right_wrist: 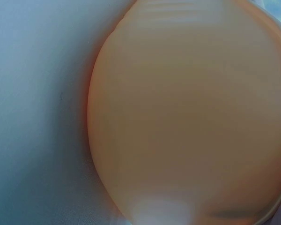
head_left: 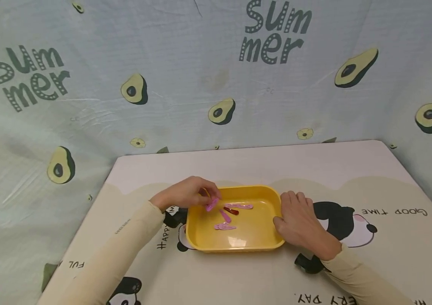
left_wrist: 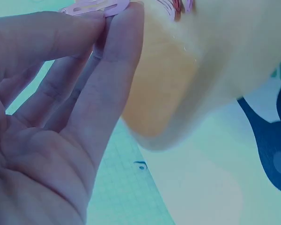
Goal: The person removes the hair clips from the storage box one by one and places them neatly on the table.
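Note:
A yellow tray (head_left: pixel 254 237) lies on the table with several snap hair clips inside. My left hand (head_left: pixel 194 192) reaches over the tray's left side and pinches a pink hair clip (left_wrist: pixel 89 8) between thumb and forefinger. Below and right of it lie a dark red clip (head_left: pixel 231 211), one pink clip (head_left: pixel 238 206) along the back, another pink clip (head_left: pixel 225 216) at a slant, and a further pink clip (head_left: pixel 225 227) nearer the front. My right hand (head_left: pixel 301 218) grips the tray's right rim, thumb on the inner side. The right wrist view is filled by a blurred orange-brown surface.
A pale cloth with panda prints and lettering covers the table (head_left: pixel 246 165). Behind it and at both sides hangs a light curtain (head_left: pixel 181 63) printed with avocados and words. Both forearms come in from the front edge.

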`<action>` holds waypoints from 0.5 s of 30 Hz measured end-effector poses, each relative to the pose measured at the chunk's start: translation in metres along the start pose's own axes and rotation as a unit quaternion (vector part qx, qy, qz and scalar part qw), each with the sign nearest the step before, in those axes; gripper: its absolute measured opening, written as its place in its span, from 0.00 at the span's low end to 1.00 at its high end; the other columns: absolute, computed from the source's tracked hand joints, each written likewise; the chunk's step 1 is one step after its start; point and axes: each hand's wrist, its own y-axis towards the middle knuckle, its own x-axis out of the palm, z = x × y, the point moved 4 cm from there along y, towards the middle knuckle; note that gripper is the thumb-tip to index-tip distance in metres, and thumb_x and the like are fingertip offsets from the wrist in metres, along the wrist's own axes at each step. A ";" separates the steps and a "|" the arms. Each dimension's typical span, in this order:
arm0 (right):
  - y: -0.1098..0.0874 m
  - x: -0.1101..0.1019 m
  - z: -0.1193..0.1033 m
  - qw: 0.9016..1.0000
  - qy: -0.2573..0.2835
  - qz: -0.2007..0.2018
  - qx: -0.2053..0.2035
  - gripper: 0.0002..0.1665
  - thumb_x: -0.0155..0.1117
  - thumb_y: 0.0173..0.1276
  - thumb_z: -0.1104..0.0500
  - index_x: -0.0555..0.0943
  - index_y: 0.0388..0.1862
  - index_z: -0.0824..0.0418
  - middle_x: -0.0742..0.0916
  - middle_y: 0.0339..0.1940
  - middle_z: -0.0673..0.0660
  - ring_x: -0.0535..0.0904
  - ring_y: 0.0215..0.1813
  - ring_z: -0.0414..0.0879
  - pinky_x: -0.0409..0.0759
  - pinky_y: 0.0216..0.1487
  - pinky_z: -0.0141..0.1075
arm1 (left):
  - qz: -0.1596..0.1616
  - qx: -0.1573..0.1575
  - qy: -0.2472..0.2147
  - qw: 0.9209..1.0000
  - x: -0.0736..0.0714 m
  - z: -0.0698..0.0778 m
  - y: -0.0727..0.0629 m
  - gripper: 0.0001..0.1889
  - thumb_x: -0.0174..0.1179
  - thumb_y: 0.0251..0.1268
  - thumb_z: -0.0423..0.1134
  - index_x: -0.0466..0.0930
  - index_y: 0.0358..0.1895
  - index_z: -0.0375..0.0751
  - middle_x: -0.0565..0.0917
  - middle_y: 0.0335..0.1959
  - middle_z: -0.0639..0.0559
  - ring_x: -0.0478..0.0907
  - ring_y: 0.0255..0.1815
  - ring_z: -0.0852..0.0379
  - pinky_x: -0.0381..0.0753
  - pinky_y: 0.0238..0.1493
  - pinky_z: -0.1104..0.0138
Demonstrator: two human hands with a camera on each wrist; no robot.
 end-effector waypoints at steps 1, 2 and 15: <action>0.000 0.000 0.000 1.000 0.000 -0.001 0.001 0.10 0.56 0.64 0.59 0.71 0.41 0.64 0.69 0.32 0.54 0.61 0.39 0.52 0.56 0.43 0.43 | 0.003 -0.001 -0.001 1.000 -0.001 -0.001 -0.002 0.10 0.63 0.73 0.33 0.86 0.53 0.40 0.87 0.38 0.54 0.81 0.38 0.61 0.84 0.47 0.72; 0.000 0.000 0.000 1.000 0.000 -0.003 0.002 0.11 0.56 0.64 0.59 0.71 0.41 0.64 0.69 0.32 0.54 0.61 0.39 0.52 0.56 0.44 0.43 | 0.006 -0.003 -0.003 1.000 -0.002 -0.001 -0.004 0.10 0.63 0.73 0.33 0.86 0.53 0.40 0.87 0.39 0.54 0.81 0.38 0.60 0.84 0.47 0.71; 0.001 0.002 0.000 1.000 0.001 -0.017 0.007 0.15 0.57 0.65 0.58 0.72 0.46 0.67 0.70 0.34 0.56 0.61 0.40 0.53 0.55 0.44 0.43 | 0.042 -0.019 -0.045 0.998 -0.018 -0.012 -0.026 0.12 0.63 0.72 0.32 0.86 0.55 0.38 0.89 0.49 0.49 0.85 0.42 0.58 0.89 0.50 0.66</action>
